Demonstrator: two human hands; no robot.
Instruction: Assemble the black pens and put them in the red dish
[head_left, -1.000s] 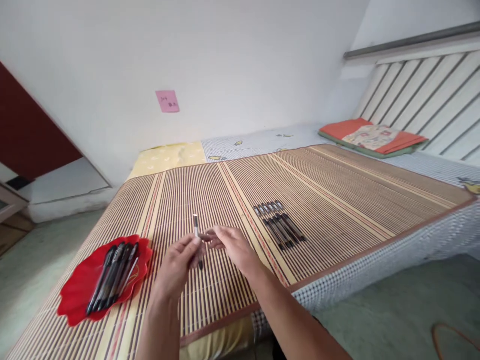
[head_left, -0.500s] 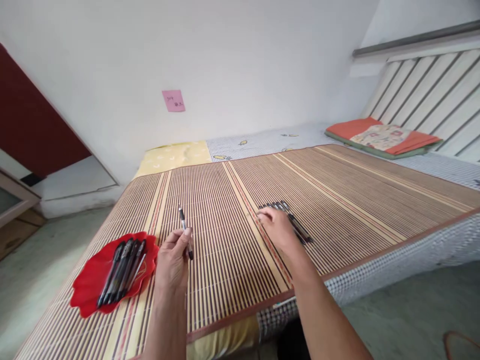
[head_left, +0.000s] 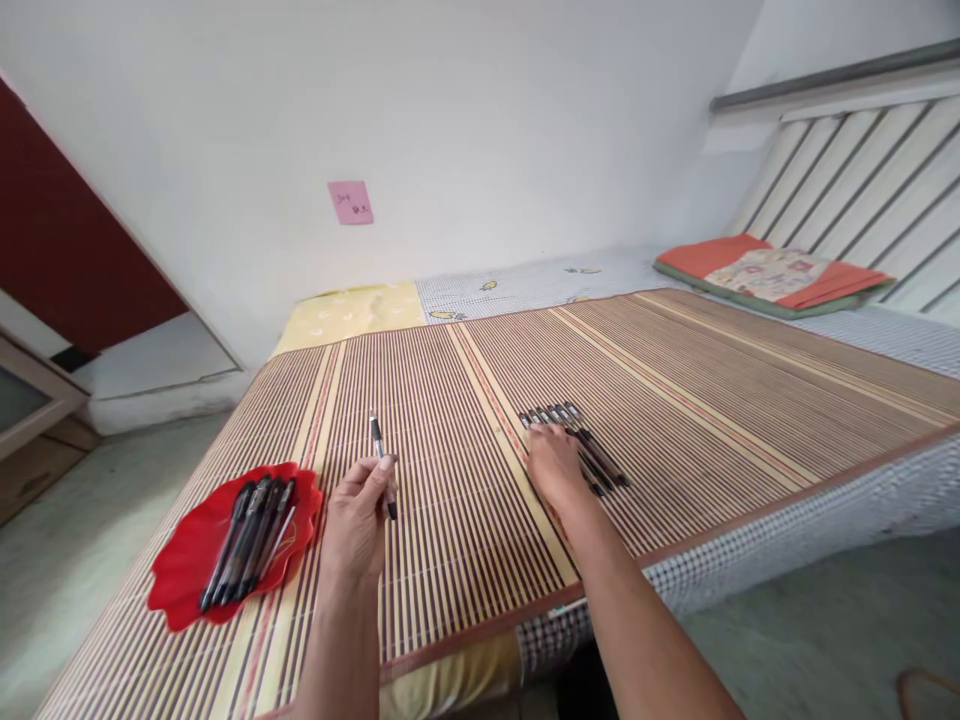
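In the head view, the left hand [head_left: 358, 515] hovered over the bamboo mat [head_left: 675, 400] at about 6 o'clock. It was closed in a pinch, thumb against fingers, on a single pen [head_left: 381, 462]. The pen stood nearly upright, its pale tip toward 12 o'clock and its dark lower end just clear of the mat.

The right hand [head_left: 553, 462] lay palm down toward 3 o'clock of the left hand, well apart from it. Its fingers rested on the near left end of the row of dark pens [head_left: 604, 462], which lay side by side on the mat. Whether those fingers were closed round one of them could not be told, as the back of the hand hid them.

At 8 o'clock of the left hand, a red plate [head_left: 180, 570] sat on the mat with a bundle of black pens [head_left: 251, 540] lying in it. A folded pillow [head_left: 772, 275] lay far off at 2 o'clock, and a pink note [head_left: 350, 202] hung on the wall at 12 o'clock.

The step in hand looked like work at the row, with the held pen kept waiting. Any next move with that pen would call for a steady pinch. It would also need the right hand to leave the row without disturbing the pens beside it.
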